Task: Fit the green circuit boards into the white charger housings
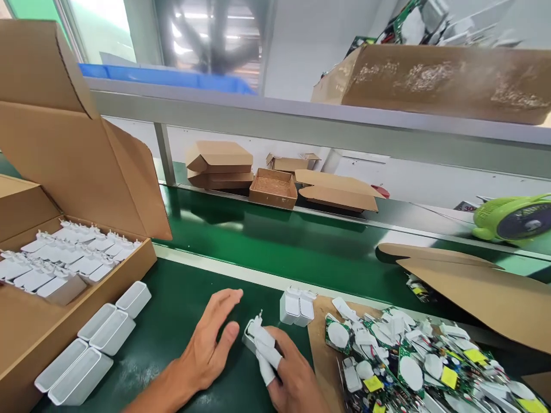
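My right hand (295, 373), with white coverings on some fingers, grips a small white plastic case (248, 339) with a thin prong at its top. The fingers hide part of the case. Just to its left, my left hand (209, 344) hovers over the dark green work surface, holding nothing, thumb and fingers apart. Beyond my right hand, two white cases (297, 307) with small fittings on top stand side by side. At the left, several white open-topped cases (112, 331) lie in a slanting row along the cardboard box.
An open cardboard box (144, 261) at left holds rows of white cases. A heap of green circuit boards and white parts (413, 361) covers cardboard at right. Behind run a green conveyor belt (258, 246), small cartons (275, 189), a green fan (512, 218) and an overhead shelf (275, 117).
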Action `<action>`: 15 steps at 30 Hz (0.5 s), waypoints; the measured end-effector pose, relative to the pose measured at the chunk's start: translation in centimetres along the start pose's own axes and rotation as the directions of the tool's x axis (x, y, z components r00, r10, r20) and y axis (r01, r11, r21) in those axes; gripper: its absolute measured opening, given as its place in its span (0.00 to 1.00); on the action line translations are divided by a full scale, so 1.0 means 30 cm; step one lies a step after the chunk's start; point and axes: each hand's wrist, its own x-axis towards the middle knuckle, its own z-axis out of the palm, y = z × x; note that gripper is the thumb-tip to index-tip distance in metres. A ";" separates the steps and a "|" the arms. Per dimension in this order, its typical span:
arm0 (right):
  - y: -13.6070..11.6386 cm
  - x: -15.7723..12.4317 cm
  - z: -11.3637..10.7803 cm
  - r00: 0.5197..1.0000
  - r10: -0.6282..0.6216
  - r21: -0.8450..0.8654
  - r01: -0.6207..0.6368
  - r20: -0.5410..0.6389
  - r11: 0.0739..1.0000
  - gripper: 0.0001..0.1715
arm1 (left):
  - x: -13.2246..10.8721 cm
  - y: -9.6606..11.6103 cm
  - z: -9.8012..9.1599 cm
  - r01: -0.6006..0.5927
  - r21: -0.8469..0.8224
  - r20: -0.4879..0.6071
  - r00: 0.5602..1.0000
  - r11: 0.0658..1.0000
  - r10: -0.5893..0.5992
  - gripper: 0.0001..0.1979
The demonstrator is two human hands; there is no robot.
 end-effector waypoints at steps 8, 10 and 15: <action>0.027 -0.058 0.065 0.995 0.067 0.102 -0.060 -0.071 0.993 0.33 | -0.021 0.027 0.028 -0.149 0.108 0.123 0.983 0.983 0.135 0.20; 0.028 -0.063 0.067 0.994 0.088 0.111 -0.079 -0.072 0.991 0.31 | -0.026 0.016 0.040 -0.044 0.052 0.081 0.996 0.998 0.039 0.16; 0.009 -0.048 0.051 0.998 0.061 0.021 -0.061 0.000 0.998 0.30 | -0.033 -0.004 0.054 0.029 -0.016 0.073 0.997 0.999 -0.028 0.16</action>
